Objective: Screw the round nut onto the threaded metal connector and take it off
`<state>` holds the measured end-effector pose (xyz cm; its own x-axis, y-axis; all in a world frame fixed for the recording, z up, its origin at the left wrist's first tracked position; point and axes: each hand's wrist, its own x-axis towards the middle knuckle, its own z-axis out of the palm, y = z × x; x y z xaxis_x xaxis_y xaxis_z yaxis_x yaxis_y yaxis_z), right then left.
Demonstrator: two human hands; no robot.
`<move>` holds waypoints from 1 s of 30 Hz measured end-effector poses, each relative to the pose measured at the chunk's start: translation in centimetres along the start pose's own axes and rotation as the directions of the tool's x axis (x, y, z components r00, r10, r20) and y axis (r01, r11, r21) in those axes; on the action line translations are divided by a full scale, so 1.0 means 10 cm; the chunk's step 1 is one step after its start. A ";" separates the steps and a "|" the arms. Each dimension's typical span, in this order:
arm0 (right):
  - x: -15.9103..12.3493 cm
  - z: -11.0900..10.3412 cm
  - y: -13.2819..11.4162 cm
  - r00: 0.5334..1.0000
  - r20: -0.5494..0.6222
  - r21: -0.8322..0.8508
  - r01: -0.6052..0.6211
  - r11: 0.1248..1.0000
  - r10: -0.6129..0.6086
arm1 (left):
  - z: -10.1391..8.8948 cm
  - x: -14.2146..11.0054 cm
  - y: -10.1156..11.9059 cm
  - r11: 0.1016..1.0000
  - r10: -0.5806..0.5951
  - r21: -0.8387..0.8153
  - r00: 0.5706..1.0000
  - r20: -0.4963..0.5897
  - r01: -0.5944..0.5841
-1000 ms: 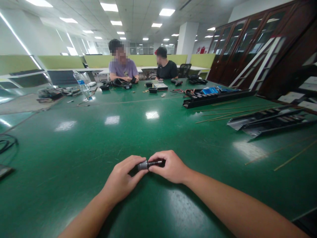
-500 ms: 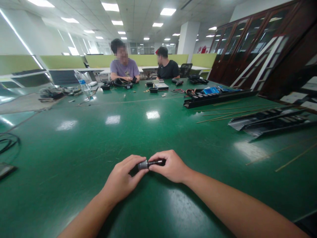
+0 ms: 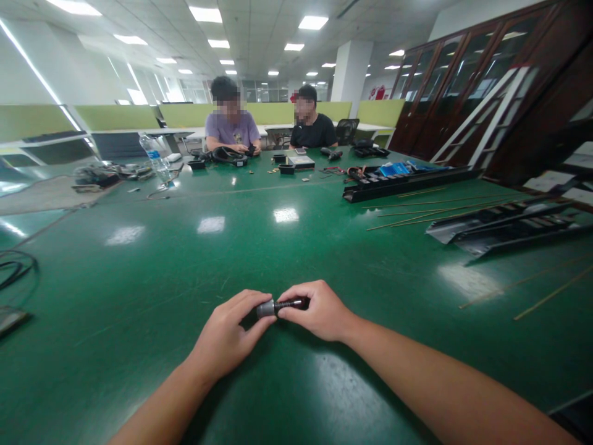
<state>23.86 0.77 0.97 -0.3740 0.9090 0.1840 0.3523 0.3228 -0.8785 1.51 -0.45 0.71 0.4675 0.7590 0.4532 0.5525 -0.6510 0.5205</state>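
Low over the green table [image 3: 278, 253], a small cylindrical metal part [image 3: 265, 309] lies level between my hands. It has a smooth grey body at the left and a thin, dark ribbed shaft [image 3: 288, 304] with a shiny tip pointing right. My left hand [image 3: 234, 327] is closed around the grey body with thumb and fingers. With thumb and forefinger, my right hand [image 3: 317, 311] pinches the shaft close to where it meets the body. The shaft's far end sits in the hollow of that hand. Whether the part touches the tabletop, I cannot tell.
Two people sit across the table, with black cases and small parts before them. Black metal channels [image 3: 398, 185] and thin rods [image 3: 430, 216] lie at the right. A water bottle [image 3: 155, 157] stands back left; a black cable [image 3: 16, 269] lies nearer. A ladder [image 3: 491, 123] leans by the cabinets.
Both hands keep nearly the same grip and place on the part. Across the table, the two people have shifted their heads slightly.
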 end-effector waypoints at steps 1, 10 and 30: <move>0.00 0.00 0.00 1.000 0.000 0.002 -0.001 1.000 0.001 | 0.00 0.00 0.00 1.000 -0.001 0.002 1.000 -0.001 0.001; 0.00 -0.01 -0.01 1.000 0.003 -0.004 0.000 1.000 0.000 | -0.02 0.02 0.02 1.000 -0.003 0.018 1.000 0.007 0.003; -0.01 0.00 -0.01 1.000 -0.018 -0.010 -0.008 1.000 0.007 | -0.03 0.01 -0.03 1.000 -0.014 0.015 1.000 0.011 0.014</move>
<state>23.91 0.67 1.04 -0.3561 0.9159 0.1854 0.3634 0.3185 -0.8755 1.21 -0.21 0.81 0.4669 0.7684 0.4377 0.5691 -0.6399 0.5163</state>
